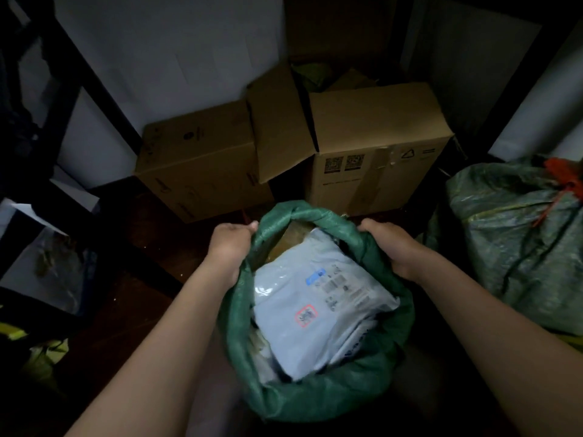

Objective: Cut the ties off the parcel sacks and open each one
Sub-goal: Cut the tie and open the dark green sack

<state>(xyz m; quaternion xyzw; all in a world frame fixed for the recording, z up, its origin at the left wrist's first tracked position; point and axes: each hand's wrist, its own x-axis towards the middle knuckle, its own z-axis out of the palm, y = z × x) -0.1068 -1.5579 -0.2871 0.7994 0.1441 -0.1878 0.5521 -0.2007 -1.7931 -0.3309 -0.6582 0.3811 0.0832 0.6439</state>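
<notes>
Directly below my view, between both forearms, sits the green sack, its mouth rolled down and wide open. Inside it lies a pale grey mailer with a printed label, touching smaller packets beneath it, and something brownish shows at the far inner edge. My left hand grips the rolled rim on its left side, fingers curled over the fabric with the thumb tip on the outer fold. My right hand holds the rim on the opposite side, fingers wrapped round the bunched edge; the fingertips themselves are hidden inside the fold. To the right, just beside this one, a second sack of paler green weave stands closed, a red tie knotted round its neck. Beyond the open sack, on the dark floor, two cardboard boxes stand against the white wall; the right one has its flaps up.
</notes>
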